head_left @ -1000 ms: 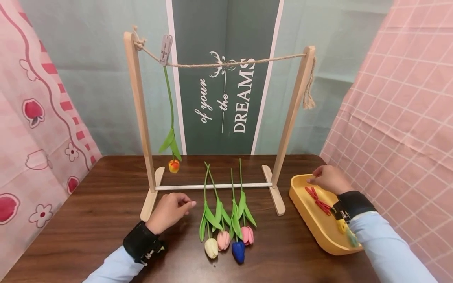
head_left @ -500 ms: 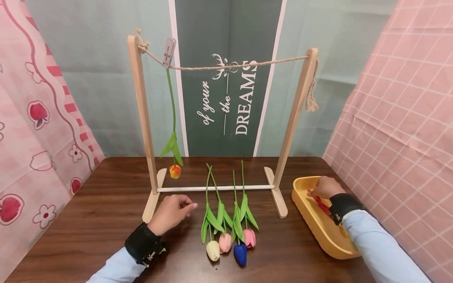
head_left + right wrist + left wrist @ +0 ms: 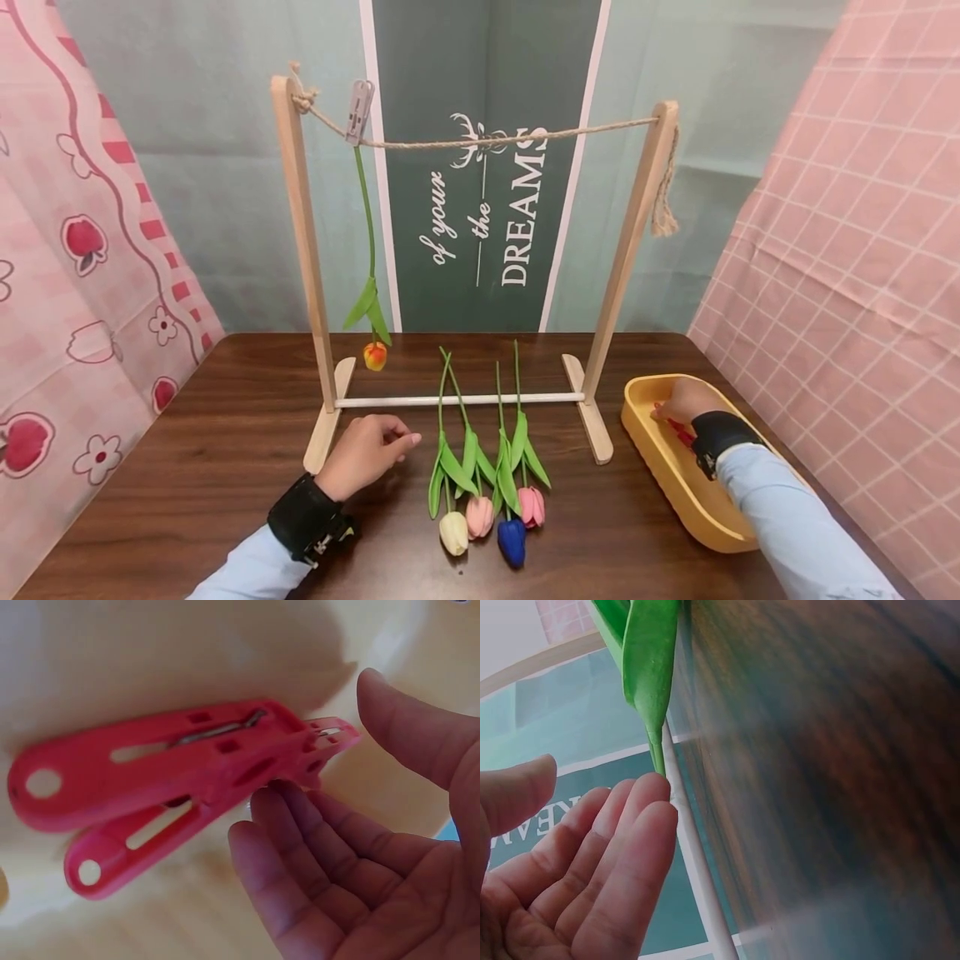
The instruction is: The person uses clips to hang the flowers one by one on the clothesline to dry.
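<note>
In the yellow tray, my right hand reaches down to the red clothespins. Up close in the right wrist view, its fingertips are at the underside of a red clothespin, while the thumb stands apart from it. Part of a second red clothespin shows behind. My left hand rests by the table with loosely bent fingers, holding nothing, left of the artificial tulips. These are a cream tulip, a peach tulip, a blue tulip and a pink tulip.
A wooden stand carries a rope between its posts. From the rope hangs an orange-yellow tulip, head down, held by a grey clothespin. A white bar joins the stand's feet, with the tulip stems lying across it.
My right hand has lowered into the tray onto the red clothespins, covering part of them. The head view has shifted slightly. My left hand has stayed in place.
</note>
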A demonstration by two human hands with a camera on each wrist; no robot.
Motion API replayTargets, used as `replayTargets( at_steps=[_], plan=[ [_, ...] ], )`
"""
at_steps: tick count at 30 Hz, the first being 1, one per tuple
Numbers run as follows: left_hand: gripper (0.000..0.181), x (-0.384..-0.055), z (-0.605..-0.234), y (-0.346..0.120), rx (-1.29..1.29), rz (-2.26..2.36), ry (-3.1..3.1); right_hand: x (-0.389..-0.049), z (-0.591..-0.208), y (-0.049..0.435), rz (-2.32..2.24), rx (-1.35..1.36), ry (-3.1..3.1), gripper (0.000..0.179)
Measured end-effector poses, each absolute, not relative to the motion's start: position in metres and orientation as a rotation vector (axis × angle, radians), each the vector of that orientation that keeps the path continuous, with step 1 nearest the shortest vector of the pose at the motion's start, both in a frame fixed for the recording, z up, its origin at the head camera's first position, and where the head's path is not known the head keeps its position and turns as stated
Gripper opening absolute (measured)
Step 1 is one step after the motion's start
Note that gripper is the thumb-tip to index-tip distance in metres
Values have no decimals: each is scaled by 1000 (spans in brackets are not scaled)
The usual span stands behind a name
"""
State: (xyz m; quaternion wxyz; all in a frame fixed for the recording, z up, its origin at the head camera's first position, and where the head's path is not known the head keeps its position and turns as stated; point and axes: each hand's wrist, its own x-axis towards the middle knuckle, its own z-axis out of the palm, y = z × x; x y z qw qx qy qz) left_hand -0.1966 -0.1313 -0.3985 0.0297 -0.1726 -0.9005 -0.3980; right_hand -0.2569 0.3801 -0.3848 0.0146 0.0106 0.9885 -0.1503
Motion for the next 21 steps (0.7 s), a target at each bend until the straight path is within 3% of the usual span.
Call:
replayTargets(
  at_steps=[21],
  plan=[
    [15, -197, -400, -130, -513, -1252, -2775, -259, -384, 376, -430, 114, 3064, 30]
  ],
)
